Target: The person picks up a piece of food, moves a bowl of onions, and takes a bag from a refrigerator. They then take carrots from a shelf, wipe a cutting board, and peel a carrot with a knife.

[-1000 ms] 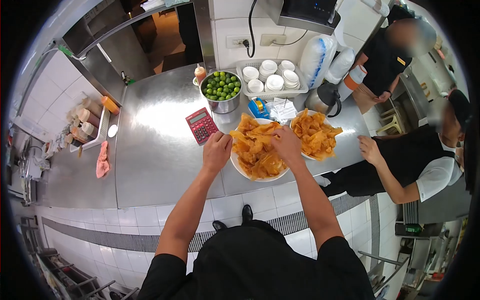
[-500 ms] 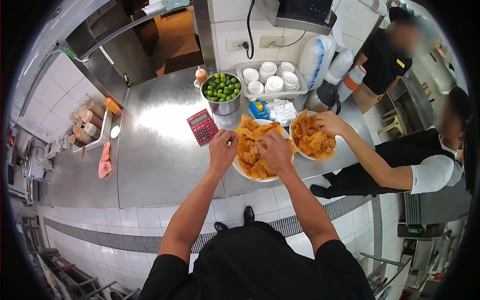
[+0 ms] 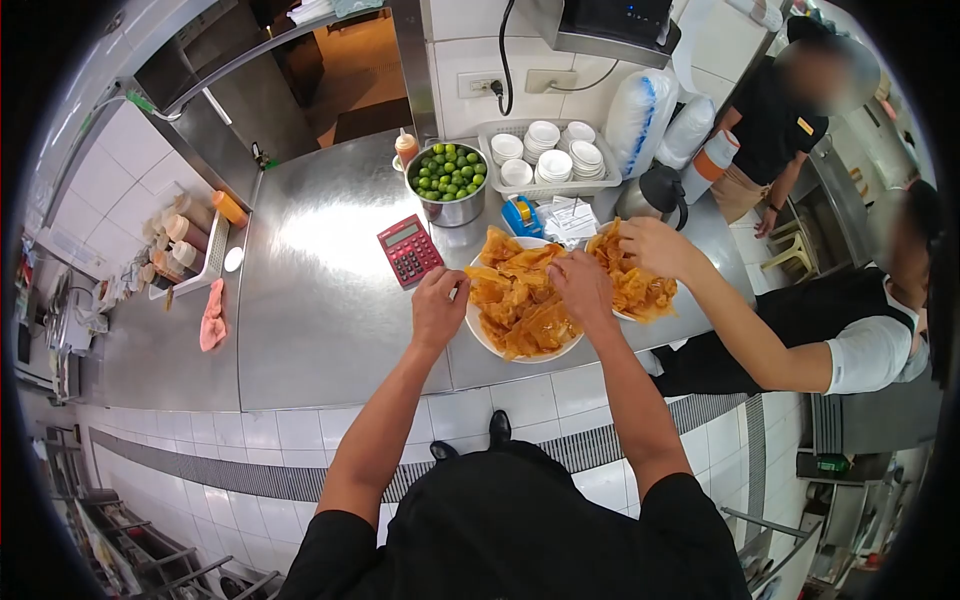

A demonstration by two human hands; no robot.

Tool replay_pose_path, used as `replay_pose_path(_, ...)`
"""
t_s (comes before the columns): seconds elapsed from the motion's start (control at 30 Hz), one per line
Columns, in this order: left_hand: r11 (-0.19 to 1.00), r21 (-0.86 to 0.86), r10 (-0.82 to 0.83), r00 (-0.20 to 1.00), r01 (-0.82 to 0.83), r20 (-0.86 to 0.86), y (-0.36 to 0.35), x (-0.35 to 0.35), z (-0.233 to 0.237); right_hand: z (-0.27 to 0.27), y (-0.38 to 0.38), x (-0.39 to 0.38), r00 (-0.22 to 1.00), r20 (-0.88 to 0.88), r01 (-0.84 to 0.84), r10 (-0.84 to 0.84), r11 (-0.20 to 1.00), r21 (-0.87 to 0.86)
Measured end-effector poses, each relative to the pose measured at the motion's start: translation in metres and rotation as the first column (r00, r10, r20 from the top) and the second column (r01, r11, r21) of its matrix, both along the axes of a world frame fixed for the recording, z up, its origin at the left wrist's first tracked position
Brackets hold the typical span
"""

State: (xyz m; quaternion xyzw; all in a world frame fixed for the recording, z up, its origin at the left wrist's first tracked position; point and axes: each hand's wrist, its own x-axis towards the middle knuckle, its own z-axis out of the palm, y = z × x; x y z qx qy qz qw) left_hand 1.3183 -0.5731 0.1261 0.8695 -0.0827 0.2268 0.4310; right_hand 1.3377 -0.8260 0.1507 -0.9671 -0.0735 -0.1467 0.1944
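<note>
A white plate (image 3: 479, 335) heaped with golden fried chips (image 3: 515, 295) sits on the steel counter (image 3: 320, 300) in front of me. My left hand (image 3: 438, 305) is curled against the plate's left rim. My right hand (image 3: 582, 288) presses down into the right side of the pile, fingers closed among the chips. Just to the right, a second plate of chips (image 3: 645, 290) touches the first. A co-worker's hand (image 3: 650, 245) reaches into it from the right.
A red calculator (image 3: 410, 250) lies left of the plate. Behind are a steel bowl of limes (image 3: 447, 180), a basket of small white bowls (image 3: 545, 155), a blue tape dispenser (image 3: 520, 215) and a black jug (image 3: 650, 195). A pink cloth (image 3: 212, 315) lies far left. A second person (image 3: 775, 110) stands at the back right.
My right hand moved to the plate's middle, then back to the pile's right side. My left hand stayed at the rim. The co-worker's hand reached from the counter edge onto the second plate.
</note>
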Motion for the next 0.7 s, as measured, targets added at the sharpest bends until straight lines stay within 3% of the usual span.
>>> replay_pose_path(0.1,1.000,0.022,-0.006,1.000,0.005,0.023,-0.007,0.001,0.002,0.013,0.015,-0.010,0.999,0.038,-0.013,0.008,0.992,0.126)
replay_pose_path(0.13,1.000,0.027,-0.003,1.000,0.003,0.012,-0.010,0.002,0.003,0.015,0.022,-0.014,0.999,0.038,-0.014,0.009,0.992,0.126)
replay_pose_path(0.2,1.000,0.014,-0.008,1.000,0.008,-0.023,-0.015,0.001,0.007,0.017,0.036,-0.022,0.976,0.147,-0.182,0.161,0.973,0.142)
replay_pose_path(0.33,0.999,-0.012,-0.036,0.998,0.035,-0.060,-0.024,0.001,0.013,0.011,0.051,-0.021,0.952,0.227,-0.224,0.204,0.972,0.065)
replay_pose_path(0.63,0.998,-0.062,0.015,0.997,-0.020,-0.071,-0.024,-0.002,0.007,0.006,0.046,0.000,0.970,0.198,-0.164,0.139,0.980,0.114)
replay_pose_path(0.7,0.994,-0.105,0.027,0.995,-0.037,-0.095,-0.010,-0.002,0.000,0.008,0.033,0.005,0.995,0.098,0.018,-0.034,0.986,0.163)
